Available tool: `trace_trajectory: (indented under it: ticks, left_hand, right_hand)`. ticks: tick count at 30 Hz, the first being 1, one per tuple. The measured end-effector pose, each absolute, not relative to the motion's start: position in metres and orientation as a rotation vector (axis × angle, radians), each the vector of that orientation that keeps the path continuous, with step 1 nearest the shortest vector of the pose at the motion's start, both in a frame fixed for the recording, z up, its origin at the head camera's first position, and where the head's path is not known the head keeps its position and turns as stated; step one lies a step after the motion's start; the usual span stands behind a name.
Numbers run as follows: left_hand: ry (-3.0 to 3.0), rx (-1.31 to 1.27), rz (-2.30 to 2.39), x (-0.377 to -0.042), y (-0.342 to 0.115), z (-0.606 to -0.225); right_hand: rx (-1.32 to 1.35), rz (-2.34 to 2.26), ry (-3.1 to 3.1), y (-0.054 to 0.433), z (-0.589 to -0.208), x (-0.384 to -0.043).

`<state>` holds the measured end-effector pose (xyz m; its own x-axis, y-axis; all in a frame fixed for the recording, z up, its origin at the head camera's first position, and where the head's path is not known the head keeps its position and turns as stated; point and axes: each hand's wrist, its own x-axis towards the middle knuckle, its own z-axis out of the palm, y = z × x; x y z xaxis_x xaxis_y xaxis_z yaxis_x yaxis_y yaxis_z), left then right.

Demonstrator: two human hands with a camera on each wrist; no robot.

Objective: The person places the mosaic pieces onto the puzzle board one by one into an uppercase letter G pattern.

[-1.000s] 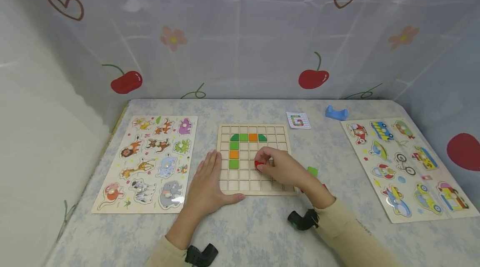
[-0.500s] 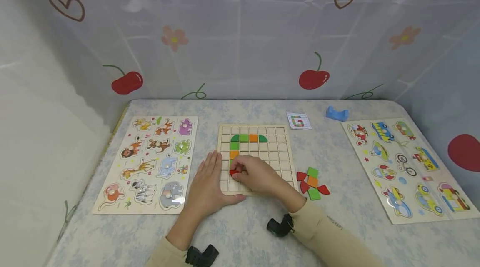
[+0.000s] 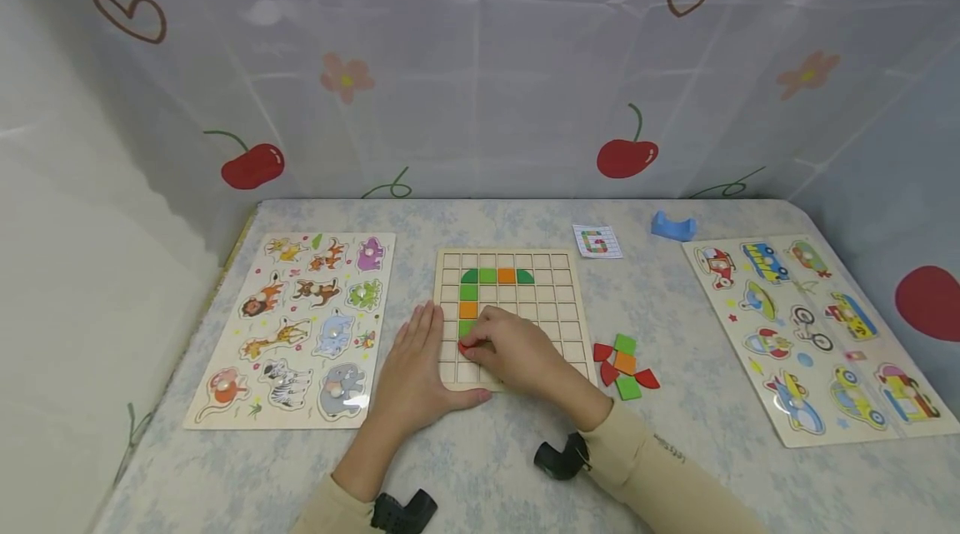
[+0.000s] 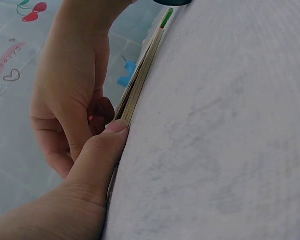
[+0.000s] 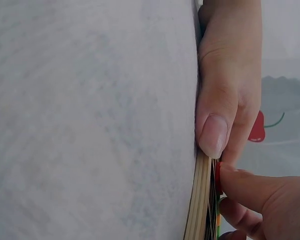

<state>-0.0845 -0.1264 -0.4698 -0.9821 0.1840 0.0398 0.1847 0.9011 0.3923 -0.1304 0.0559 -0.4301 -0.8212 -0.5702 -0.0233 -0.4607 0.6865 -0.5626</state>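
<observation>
A square wooden grid board [image 3: 551, 292] lies mid-table in the head view. Green and orange tiles fill part of its top row and a column down its left side. My right hand [image 3: 517, 351] pinches a small red piece [image 3: 463, 346] between thumb and fingers, right at the cell below the lowest green tile [image 3: 466, 327]. In the right wrist view the red piece [image 5: 218, 177] shows at the board's upper face, under the fingertips. My left hand [image 3: 411, 367] rests with fingers straight along the board's left edge, its thumb stretched along the near edge.
Loose red, green and orange tiles [image 3: 625, 363] lie right of the board. A small pattern card [image 3: 597, 242] and a blue holder [image 3: 673, 227] are behind it. An animal puzzle [image 3: 300, 326] stands left, a vehicle puzzle [image 3: 817, 342] right.
My right hand has moved left across the board with the red piece, from the middle to the left column, then barely shifts. The loose tiles came into sight. My left hand stays put.
</observation>
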Motion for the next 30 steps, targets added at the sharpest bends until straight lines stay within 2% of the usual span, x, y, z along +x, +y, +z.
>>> trace_trajectory:
  ticks: [30]
  left_hand:
    - [-3.071, -0.279, -0.661, -0.0837, -0.1258, -0.4672]
  right_hand:
    - [-0.914, -0.765, 2.723, 0.0624, -0.4266, -0.1337]
